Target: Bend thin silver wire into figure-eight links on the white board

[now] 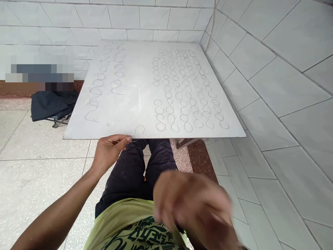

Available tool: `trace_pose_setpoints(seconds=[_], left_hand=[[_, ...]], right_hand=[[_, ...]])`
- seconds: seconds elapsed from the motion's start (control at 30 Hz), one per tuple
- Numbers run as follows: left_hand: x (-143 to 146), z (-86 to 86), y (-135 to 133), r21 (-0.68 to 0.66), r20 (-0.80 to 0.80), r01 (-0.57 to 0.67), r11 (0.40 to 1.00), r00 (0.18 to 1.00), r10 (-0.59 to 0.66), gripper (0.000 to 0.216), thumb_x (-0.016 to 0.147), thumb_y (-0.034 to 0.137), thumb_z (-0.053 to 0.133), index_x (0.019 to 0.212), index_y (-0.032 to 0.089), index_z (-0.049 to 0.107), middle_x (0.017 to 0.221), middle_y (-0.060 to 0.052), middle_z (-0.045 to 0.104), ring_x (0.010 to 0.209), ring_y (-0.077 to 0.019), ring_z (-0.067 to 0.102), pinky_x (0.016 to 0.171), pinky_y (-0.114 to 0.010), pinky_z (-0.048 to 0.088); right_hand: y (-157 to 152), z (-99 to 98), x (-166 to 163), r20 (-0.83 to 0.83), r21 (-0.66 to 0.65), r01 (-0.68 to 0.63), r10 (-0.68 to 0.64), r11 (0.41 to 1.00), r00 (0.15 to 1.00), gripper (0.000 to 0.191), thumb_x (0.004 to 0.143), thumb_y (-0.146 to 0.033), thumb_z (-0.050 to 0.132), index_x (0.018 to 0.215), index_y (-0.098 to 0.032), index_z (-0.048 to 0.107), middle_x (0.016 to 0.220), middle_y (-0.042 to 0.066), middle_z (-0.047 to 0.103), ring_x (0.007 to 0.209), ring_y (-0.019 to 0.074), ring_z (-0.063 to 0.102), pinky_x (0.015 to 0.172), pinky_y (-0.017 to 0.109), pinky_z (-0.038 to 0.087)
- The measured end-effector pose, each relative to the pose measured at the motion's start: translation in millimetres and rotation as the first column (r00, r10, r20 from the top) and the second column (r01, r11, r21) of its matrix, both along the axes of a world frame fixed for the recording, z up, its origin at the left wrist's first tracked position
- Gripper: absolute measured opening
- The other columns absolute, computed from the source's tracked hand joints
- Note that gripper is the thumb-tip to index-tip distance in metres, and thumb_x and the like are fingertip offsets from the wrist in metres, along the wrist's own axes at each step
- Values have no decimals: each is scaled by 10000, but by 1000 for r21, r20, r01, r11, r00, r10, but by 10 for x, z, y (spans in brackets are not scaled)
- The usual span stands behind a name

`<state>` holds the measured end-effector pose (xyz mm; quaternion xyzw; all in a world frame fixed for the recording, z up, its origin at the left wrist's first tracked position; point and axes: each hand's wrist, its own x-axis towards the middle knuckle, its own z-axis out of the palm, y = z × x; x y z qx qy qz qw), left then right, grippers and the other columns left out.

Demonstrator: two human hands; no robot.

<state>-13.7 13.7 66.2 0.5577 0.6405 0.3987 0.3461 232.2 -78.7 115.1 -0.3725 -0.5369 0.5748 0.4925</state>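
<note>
My left hand [110, 150] is closed in a pinch on a thin bent wire loop [139, 132] at the near edge of a white board [135, 104]. Part of the loop lies on the board and part hangs over its edge. My right hand [192, 205] is close to the camera, low over my lap, and smeared by motion; its fingers cannot be read. Many S-shaped wire pieces [184, 90] lie in rows on the right half of the board, and a few longer wavy wires [104, 80] lie on the left half.
The board rests in a corner of white tiled walls [273, 86]. A dark cloth on a small frame [52, 106] sits on the speckled floor at left. My legs in dark trousers [135, 166] are below the board's near edge.
</note>
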Motion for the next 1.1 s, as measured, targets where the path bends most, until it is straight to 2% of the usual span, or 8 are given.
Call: trace_pose_setpoints(seconds=[0.1,0.23,0.33,0.43,0.5,0.83,0.93,1.1], left_hand=[[93,39,-63,-143,235,-51,988,968,84,261,793,441,827,877,194,832,843,-69,801,715,-210,717,634,-326,586],[196,-15,-145,-204,327,-18,979,941,85,258,752,425,861,850,188,830,825,-80,797,745,-215,728,612,-307,584],[238,-100,-172,-242,366,34,970,929,59,276,755,440,861,869,191,829,817,-82,793,732,-211,727,600,-301,582],[274,-169,-176,-287,427,104,952,904,30,298,768,464,847,848,178,819,790,-92,782,727,-212,724,570,-285,565],[303,-198,-180,-317,449,141,938,894,17,307,779,470,836,811,166,804,755,-92,769,686,-196,706,552,-274,548],[417,-316,-209,-317,369,128,940,929,-1,301,828,424,763,673,177,691,615,-21,676,523,-120,570,509,-241,476],[414,-331,-202,-347,465,216,913,885,-32,345,827,453,774,659,171,666,610,-19,653,522,-113,553,513,-242,464],[398,-374,-189,-411,663,408,816,747,-40,343,789,473,818,752,156,692,649,-25,643,569,-119,564,558,-252,465]], right_hand=[[334,-212,-194,91,27,60,-62,998,994,323,1026,-512,541,885,-256,677,816,63,713,746,211,678,698,366,564],[606,-764,-380,258,-23,160,-149,987,955,253,1011,-455,598,943,-216,644,823,40,691,736,176,653,685,309,522],[678,-1019,-441,108,-136,98,-83,986,991,283,990,-486,615,974,-205,651,842,36,695,691,155,643,598,270,500],[692,-1045,-459,-86,-191,42,-60,981,995,280,980,-478,628,952,-204,677,792,16,665,638,138,600,559,259,484],[689,-1015,-453,-132,-200,46,-73,979,988,265,972,-467,644,938,-208,690,766,7,648,627,135,583,565,263,485],[627,-1011,-387,-91,-168,37,-53,985,994,286,958,-494,661,973,-211,700,783,14,655,653,138,588,586,268,485],[617,-1033,-391,-99,-164,11,-28,986,995,282,981,-477,632,965,-204,700,761,9,643,625,129,572,583,269,479],[610,-1073,-413,-155,-204,12,-45,979,987,277,967,-485,649,986,-210,676,706,-18,610,559,117,531,549,263,462]])
